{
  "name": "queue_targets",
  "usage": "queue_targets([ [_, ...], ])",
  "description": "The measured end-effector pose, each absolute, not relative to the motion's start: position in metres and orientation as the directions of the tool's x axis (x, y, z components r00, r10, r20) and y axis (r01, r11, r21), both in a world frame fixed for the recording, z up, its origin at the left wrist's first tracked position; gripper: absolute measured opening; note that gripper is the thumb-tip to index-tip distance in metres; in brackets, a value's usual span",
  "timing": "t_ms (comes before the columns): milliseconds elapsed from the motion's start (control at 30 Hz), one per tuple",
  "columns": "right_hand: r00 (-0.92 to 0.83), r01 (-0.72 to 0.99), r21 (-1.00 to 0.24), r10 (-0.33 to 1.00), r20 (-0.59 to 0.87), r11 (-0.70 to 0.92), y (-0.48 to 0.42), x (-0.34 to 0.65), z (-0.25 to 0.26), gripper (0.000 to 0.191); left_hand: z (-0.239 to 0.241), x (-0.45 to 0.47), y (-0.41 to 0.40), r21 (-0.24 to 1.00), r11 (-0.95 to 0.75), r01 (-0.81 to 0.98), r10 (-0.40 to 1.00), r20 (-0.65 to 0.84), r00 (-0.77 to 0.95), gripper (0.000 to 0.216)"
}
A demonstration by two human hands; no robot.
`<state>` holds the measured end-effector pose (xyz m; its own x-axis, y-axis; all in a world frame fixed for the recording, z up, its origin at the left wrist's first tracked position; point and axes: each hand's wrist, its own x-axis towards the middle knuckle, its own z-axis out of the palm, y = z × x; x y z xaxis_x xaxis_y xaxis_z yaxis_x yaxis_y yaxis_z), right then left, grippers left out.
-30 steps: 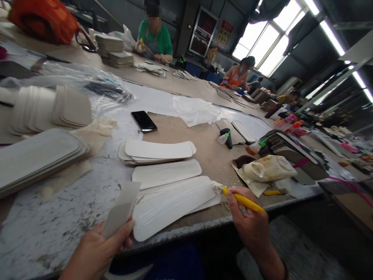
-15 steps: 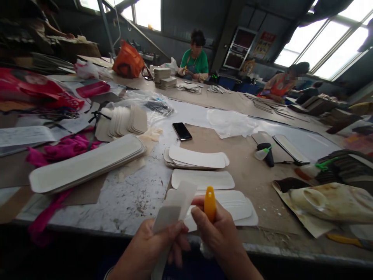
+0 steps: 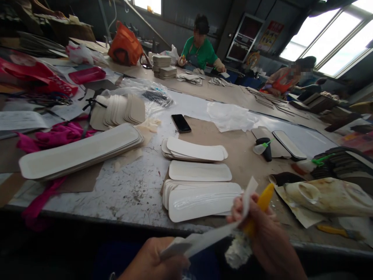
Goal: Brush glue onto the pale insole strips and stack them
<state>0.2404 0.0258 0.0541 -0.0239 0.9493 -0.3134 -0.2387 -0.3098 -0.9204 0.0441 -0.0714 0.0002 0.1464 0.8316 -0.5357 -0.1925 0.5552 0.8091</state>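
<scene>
My left hand pinches one end of a narrow grey strip that slants up to the right. My right hand grips a yellow-handled glue brush, its white bristles pointing down just under the strip. Both hands hover below the table's near edge. On the table right in front lies a glue-coated white piece atop a small stack, with another white piece and a further stack behind it.
A long stack of white pieces lies at left beside pink cloth. A black phone, a small glue bottle, a stained glue jug and a second yellow brush sit nearby. Two other people work at the far side.
The strip has tilted from nearly upright to slanting right. My right hand has moved right and lower, and the brush has turned bristles-down under the strip. The view has shifted slightly.
</scene>
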Motion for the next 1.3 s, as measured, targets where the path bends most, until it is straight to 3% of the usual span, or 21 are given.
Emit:
queue_targets([
  [67, -0.130, -0.132, -0.933, 0.939, -0.319, -0.335, 0.034, 0.261, 0.062, 0.035, -0.002, 0.034, -0.071, 0.786, 0.579, -0.217, 0.803, -0.596, -0.016, 0.030],
  [133, -0.270, 0.144, -0.931, 0.892, -0.362, -0.334, 0.043, 0.267, 0.066, 0.030, -0.005, 0.024, -0.064, 0.798, 0.573, -0.188, 0.759, -0.603, -0.246, 0.037],
  [233, -0.515, 0.549, -0.836, 0.776, -0.364, -0.028, 0.055, 0.245, 0.066, 0.025, -0.010, 0.016, -0.049, 0.817, 0.569, -0.097, 0.734, -0.557, -0.387, 0.049],
  [300, -0.627, 0.646, -0.741, 0.681, -0.379, 0.182, 0.063, 0.219, 0.062, 0.028, -0.012, 0.015, -0.040, 0.819, 0.571, -0.065, 0.754, -0.553, -0.353, 0.051],
  [467, -0.648, 0.746, -0.548, 0.605, -0.464, 0.379, 0.080, 0.173, 0.051, 0.022, -0.016, 0.016, -0.034, 0.820, 0.559, -0.123, 0.769, -0.568, -0.292, 0.038],
  [633, -0.634, 0.773, -0.390, 0.602, -0.486, 0.500, 0.086, 0.163, 0.046, 0.020, -0.023, 0.013, -0.034, 0.786, 0.592, -0.177, 0.739, -0.617, -0.271, 0.042],
  [1000, -0.677, 0.726, -0.258, 0.598, -0.429, 0.637, 0.082, 0.158, 0.043, 0.023, -0.006, 0.017, -0.019, 0.785, 0.611, 0.097, 0.764, -0.554, -0.330, 0.038],
  [1133, -0.614, 0.779, -0.225, 0.640, -0.462, 0.585, 0.082, 0.192, 0.053, 0.020, -0.009, 0.015, -0.020, 0.744, 0.641, 0.189, 0.747, -0.547, -0.378, 0.041],
  [1300, -0.358, 0.934, -0.158, 0.837, -0.414, 0.321, 0.081, 0.267, 0.061, 0.017, -0.017, 0.012, -0.021, 0.730, 0.654, 0.200, 0.731, -0.540, -0.418, 0.046],
])
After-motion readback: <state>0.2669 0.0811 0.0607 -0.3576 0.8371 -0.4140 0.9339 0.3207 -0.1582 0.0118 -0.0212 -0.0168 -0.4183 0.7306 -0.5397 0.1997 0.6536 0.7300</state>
